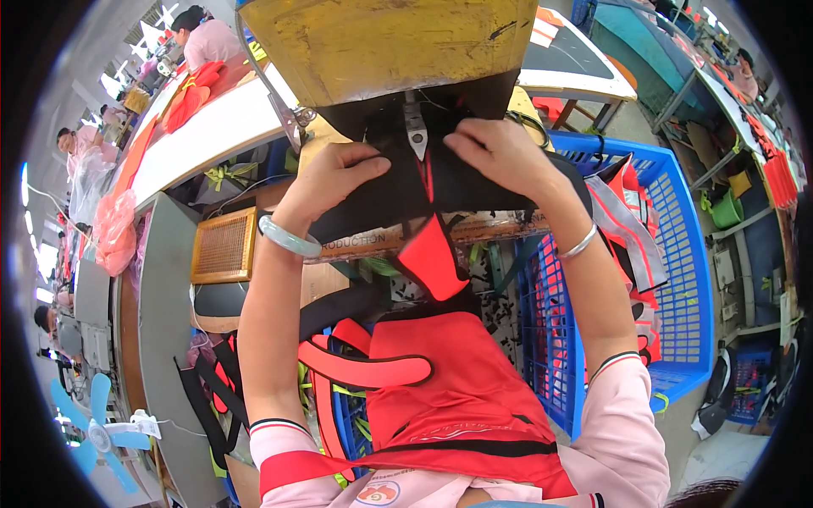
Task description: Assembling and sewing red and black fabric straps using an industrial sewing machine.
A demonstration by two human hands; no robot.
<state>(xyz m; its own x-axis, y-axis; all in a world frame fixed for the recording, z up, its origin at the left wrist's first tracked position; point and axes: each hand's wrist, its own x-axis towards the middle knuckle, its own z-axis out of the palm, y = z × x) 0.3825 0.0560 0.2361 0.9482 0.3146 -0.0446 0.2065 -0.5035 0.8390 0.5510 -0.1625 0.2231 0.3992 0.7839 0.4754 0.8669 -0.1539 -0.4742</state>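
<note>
A yellow, worn machine head (385,59) stands over the work. From it a pointed metal part (417,140) comes down onto black fabric (356,207) spread across the machine's edge. Below the metal tip, a narrow red strip shows in a slit, and a black-edged red flap (436,258) hangs down. Left of the metal part my left hand (339,176) pinches the black fabric, thumb against fingers. On the other side my right hand (504,157) has its fingers curled down on the same fabric; its fingertips are partly hidden.
A blue plastic basket (690,296) at the right holds red, grey and black pieces (627,212). Black-edged red strips (364,368) lie by my red apron (440,356). A wooden-framed panel (223,245), white table (229,106) and fan (100,436) are at left. Other people work farther off.
</note>
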